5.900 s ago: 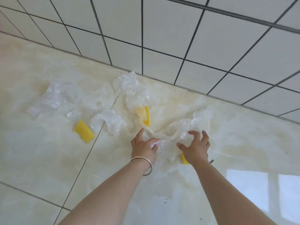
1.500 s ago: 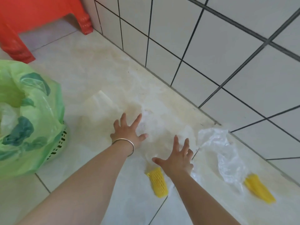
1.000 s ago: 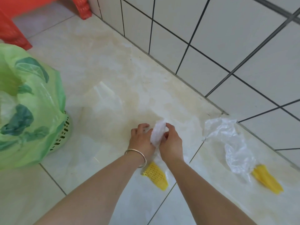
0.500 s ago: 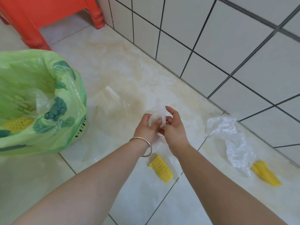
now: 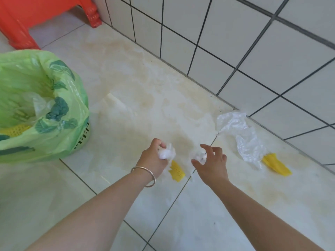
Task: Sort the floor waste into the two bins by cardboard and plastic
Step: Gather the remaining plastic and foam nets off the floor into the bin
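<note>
Left hand (image 5: pixel 154 158), bracelet (image 5: pixel 144 176) at the wrist, is curled tight around a crumpled wad of clear plastic (image 5: pixel 166 153), held just above the floor (image 5: pixel 145 91). Right hand (image 5: pixel 212 163) hovers beside it with fingers spread and loosely bent; a small bit of clear film (image 5: pixel 200 156) shows between its thumb and forefinger, but whether the hand grips it or merely passes in front of it cannot be told. The two hands are apart, with a gap between them. A yellow foam net sleeve (image 5: pixel 176 171) lies on the floor just below and between the hands, partly hidden by the left hand. A loose sheet of clear plastic (image 5: pixel 243 136) lies further right, near the tiled wall (image 5: pixel 235 42), its lower end overlapping a second yellow foam net sleeve (image 5: pixel 277 165). A faint, flat sheet of clear film (image 5: pixel 117 107) lies on the floor beyond the hands, toward the bin. At left stands a green bin (image 5: pixel 82 138) lined with a light green leaf-print bag (image 5: pixel 59 84); inside it are clear plastic (image 5: pixel 42 104) and a yellow net piece (image 5: pixel 15 129). A red plastic stool (image 5: pixel 20 20) stands behind the bin at upper left. Only one bin is in view.
</note>
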### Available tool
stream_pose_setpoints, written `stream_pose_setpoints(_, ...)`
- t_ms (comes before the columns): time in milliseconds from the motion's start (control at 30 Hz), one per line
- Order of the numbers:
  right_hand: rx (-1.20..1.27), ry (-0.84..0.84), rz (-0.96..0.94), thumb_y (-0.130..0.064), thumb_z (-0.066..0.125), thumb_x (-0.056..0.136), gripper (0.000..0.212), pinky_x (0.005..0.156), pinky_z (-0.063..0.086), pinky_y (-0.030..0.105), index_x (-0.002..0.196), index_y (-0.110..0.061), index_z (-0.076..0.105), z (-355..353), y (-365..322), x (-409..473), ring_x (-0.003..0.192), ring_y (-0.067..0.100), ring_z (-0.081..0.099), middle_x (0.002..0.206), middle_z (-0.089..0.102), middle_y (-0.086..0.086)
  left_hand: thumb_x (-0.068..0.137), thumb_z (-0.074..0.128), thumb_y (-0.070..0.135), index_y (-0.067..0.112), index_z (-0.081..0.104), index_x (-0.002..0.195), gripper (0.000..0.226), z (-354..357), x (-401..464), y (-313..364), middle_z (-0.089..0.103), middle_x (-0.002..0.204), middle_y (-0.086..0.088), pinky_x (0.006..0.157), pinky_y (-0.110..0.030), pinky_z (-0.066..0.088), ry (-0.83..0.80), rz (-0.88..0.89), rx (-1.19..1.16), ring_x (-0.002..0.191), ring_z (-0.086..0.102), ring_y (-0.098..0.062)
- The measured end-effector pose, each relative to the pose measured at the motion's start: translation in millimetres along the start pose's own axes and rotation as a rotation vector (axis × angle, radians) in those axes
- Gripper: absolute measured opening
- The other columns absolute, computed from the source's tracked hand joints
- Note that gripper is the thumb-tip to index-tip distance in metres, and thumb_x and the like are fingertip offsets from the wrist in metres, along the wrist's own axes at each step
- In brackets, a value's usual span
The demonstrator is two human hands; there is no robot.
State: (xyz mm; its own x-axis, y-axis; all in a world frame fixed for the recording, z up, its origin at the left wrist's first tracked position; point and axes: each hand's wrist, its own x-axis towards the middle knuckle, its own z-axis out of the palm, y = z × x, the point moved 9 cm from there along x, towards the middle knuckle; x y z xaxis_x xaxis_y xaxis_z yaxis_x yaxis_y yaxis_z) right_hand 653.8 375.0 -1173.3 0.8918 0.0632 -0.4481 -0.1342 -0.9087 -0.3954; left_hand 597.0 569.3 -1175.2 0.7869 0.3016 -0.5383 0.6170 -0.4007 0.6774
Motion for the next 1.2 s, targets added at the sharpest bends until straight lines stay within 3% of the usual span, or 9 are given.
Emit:
stream_pose_setpoints(67,-0.111,-0.096,0.011,-0.039,0.060,0.086,0.065,0.089,0.044,0.032,0.142,-0.034,0.029,18,11,-7,0.127,0.025,0.027,0.141,0.024,0.001,0.078,0.066,0.022,0.038,0.034,0.133,0.066,27,-6,-14,0.064,0.108,-0.005,0.081,-0.030,0.050,-0.136,-0.036,0.134,0.094,0.061,-0.028)
stream_pose_setpoints(133,-0.120,-0.161,0.020,-0.038,0.060,0.086,0.069,0.093,0.044,0.032,0.144,-0.035,0.024,33,16,-12,0.126,0.025,0.027,0.143,0.021,0.001,0.077,0.069,0.028,0.043,0.018,0.143,0.085,50,-8,-24,0.060,0.122,-0.003,0.090,-0.031,0.049,-0.229,-0.035,0.280,0.106,0.060,-0.026)
stream_pose_setpoints(267,-0.029,-0.170,-0.001,-0.014,0.055,0.087,0.061,0.099,0.039,0.028,0.142,-0.026,0.032,55,9,-19,0.123,0.025,0.036,0.137,0.028,0.004,0.085,0.060,0.034,0.043,0.028,0.138,0.063,70,-8,-38,0.054,0.113,-0.008,0.088,-0.035,0.048,-0.201,-0.038,0.493,0.103,0.059,-0.030)
stream_pose_setpoints(433,0.248,-0.292,0.063,-0.003,0.039,0.090,0.044,0.077,0.039,0.023,0.130,-0.018,0.047,80,-10,-33,0.108,0.025,0.053,0.126,0.043,0.009,0.093,0.039,0.016,0.019,0.041,0.129,0.036,69,-13,-37,0.043,0.117,-0.012,0.079,-0.034,0.045,-0.068,-0.011,0.545,0.088,0.058,-0.033)
stream_pose_setpoints(633,0.465,-0.309,0.038,-0.013,0.037,0.094,0.039,0.079,0.040,0.023,0.127,-0.027,0.052,74,-49,-29,0.098,0.016,0.053,0.126,0.052,0.004,0.090,0.038,0.015,0.008,0.053,0.112,0.028,34,-8,-37,0.058,0.111,-0.013,0.080,-0.035,0.050,0.078,-0.112,0.173,0.096,0.060,-0.031)
stream_pose_setpoints(800,0.699,-0.270,-0.049,-0.017,0.041,0.096,0.032,0.065,0.043,0.012,0.122,-0.026,0.057,54,-111,-42,0.099,0.015,0.061,0.116,0.064,0.001,0.090,0.048,0.032,0.015,0.056,0.104,0.024,-43,-29,-7,0.066,0.102,-0.009,0.080,-0.035,0.050,0.341,-0.011,-0.246,0.097,0.062,-0.030)
stream_pose_setpoints(900,0.812,-0.233,-0.134,-0.018,0.046,0.095,0.026,0.067,0.048,0.013,0.113,-0.027,0.061,37,-160,-57,0.095,0.014,0.065,0.112,0.066,0.004,0.080,0.038,0.057,0.019,0.055,0.094,0.044,-94,-48,17,0.066,0.097,-0.006,0.084,-0.041,0.051,0.471,0.104,-0.363,0.095,0.063,-0.026)
stream_pose_setpoints(1033,0.897,-0.180,-0.307,-0.007,0.050,0.090,0.027,0.072,0.052,0.025,0.095,-0.029,0.065,0,-234,-79,0.089,0.018,0.066,0.107,0.067,0.006,0.095,0.028,0.037,0.003,0.047,0.090,0.039,-164,-64,33,0.055,0.099,-0.018,0.086,-0.035,0.040,0.657,0.121,-0.472,0.099,0.054,-0.033)
stream_pose_setpoints(1200,0.981,-0.186,-0.705,0.008,0.053,0.083,0.039,0.067,0.043,0.017,0.081,-0.030,0.062,-49,-353,-127,0.077,0.011,0.054,0.105,0.063,0.014,0.077,0.029,0.035,0.004,0.044,0.103,0.043,-275,-101,50,0.047,0.102,-0.022,0.085,-0.034,0.040,0.913,0.529,-0.531,0.091,0.047,-0.027)
